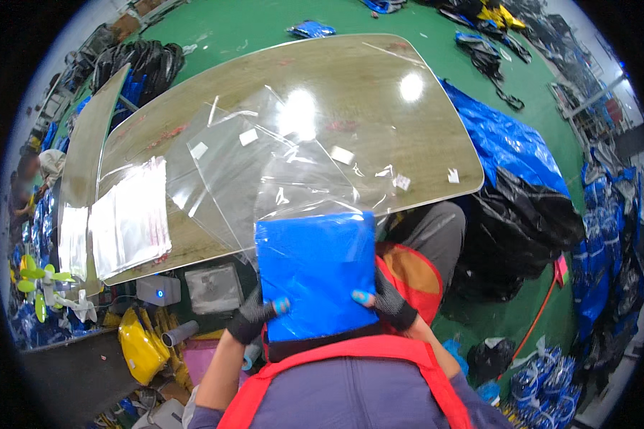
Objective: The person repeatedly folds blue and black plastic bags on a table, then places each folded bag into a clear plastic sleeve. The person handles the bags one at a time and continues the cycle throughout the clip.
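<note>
Between my two hands is a flat, folded blue plastic sheet (318, 275), held close in front of my body. My left hand (252, 314), in a dark fingerless glove, grips its left edge with the thumb on top. On the right edge, my right hand (392, 306) grips it the same way; the other fingers of both hands are hidden. Clear plastic film, apparently a bag (304, 187), stretches from the sheet's far edge onto the table. How much of the sheet lies inside it I cannot tell.
The table (415, 136) carries loose clear film (215, 168), a stack of clear bags (132, 218) and small white scraps. Black and blue bundled sheeting (515, 222) lies right of it. A green fan (39, 282) and yellow folded pieces (142, 347) are at left; another person sits far left.
</note>
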A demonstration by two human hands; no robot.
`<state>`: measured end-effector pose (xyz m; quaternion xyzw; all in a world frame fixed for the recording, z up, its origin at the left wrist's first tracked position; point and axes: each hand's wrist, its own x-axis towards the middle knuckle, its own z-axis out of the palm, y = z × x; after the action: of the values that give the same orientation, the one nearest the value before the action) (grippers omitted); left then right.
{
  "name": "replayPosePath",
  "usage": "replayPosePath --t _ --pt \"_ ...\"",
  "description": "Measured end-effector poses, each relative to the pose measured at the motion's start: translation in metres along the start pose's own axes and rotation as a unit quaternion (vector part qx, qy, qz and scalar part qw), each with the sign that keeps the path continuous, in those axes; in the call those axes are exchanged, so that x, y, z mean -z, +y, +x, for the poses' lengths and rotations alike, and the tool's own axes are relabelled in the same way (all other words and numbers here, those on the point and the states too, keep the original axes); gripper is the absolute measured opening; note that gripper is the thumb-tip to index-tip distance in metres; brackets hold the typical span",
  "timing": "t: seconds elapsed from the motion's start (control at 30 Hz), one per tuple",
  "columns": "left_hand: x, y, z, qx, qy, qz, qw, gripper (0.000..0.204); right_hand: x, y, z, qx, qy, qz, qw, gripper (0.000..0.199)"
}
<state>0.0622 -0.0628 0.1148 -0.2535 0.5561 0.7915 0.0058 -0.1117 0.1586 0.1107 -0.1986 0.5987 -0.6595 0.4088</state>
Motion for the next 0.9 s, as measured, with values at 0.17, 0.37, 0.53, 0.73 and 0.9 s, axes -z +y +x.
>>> replayPosePath --t 0.17,0.37,0.53,0.73,0.9 --pt "0.008 -0.036 -0.002 0.066 -0.007 0.018 0.998 0.057 0.023 0.007 -0.030 -0.142 0.056 0.037 0.988 0.053" --pt "0.027 -0.036 0.056 -0.163 0.149 0.233 0.947 0.029 0.040 0.019 -0.026 -0.141 0.078 0.049 0.986 0.049" --pt "-0.014 -0.003 0.031 -0.275 0.279 0.576 0.717 0.020 0.031 0.022 -0.041 -0.050 0.083 0.049 0.994 0.041" --pt "0.000 -0.012 -0.002 -0.087 -0.031 0.217 0.972 0.041 0.029 0.046 -0.075 -0.052 0.060 -0.057 0.995 0.068" --pt "0.011 -0.004 0.027 -0.054 0.000 -0.025 0.998 0.071 0.035 0.052 -0.058 0.001 0.020 -0.208 0.978 0.082"
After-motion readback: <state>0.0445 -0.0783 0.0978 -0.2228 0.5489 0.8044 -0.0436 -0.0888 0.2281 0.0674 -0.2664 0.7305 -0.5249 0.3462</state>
